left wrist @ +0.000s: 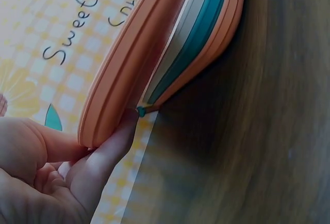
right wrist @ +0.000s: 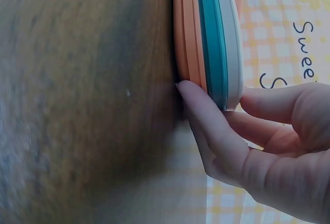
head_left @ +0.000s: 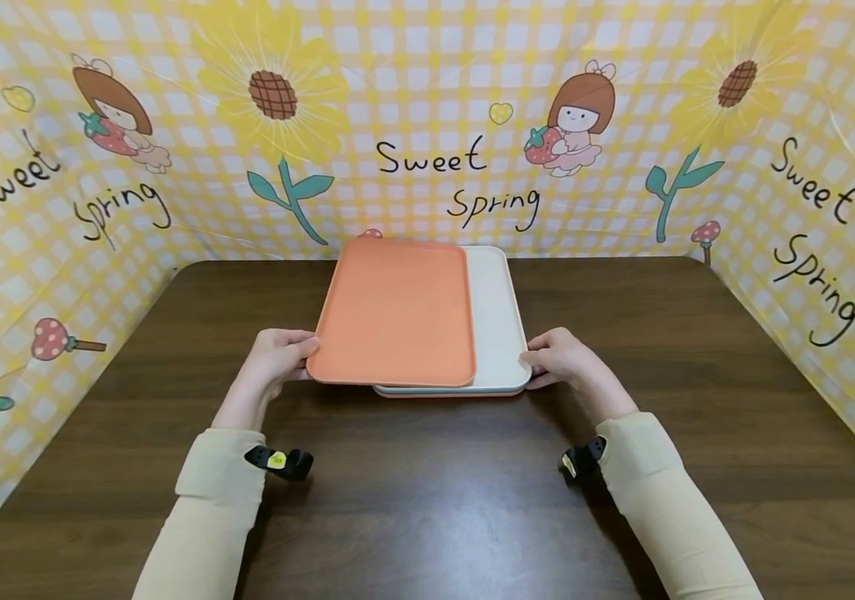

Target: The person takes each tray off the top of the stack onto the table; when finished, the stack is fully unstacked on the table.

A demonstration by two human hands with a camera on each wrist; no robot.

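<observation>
Patterned cloth [head_left: 427,75]: yellow-and-white checks, sunflowers and "Sweet Spring" lettering are displayed across the top and both sides of the head view.
Bench [head_left: 427,500]: dark wood grain is shown through the middle and bottom.
Top orange tray [head_left: 393,312]: held at the centre, offset leftward over the white tray [head_left: 498,308]; a gap between the two is seen in the left wrist view.
White tray: left uncovered along its right side, right of centre.
Lower orange tray [right wrist: 188,43]: placed lowest in the stack.
Teal tray [right wrist: 212,48]: sandwiched between white and lower orange.
Left hand [head_left: 275,358]: top orange tray's lower left corner is pinched between thumb and finger.
Right hand [head_left: 566,360]: stack's lower right corner is gripped, thumb laid against white.
Black wrist straps [head_left: 292,464]: worn at the cuffs, lower left and lower right.
</observation>
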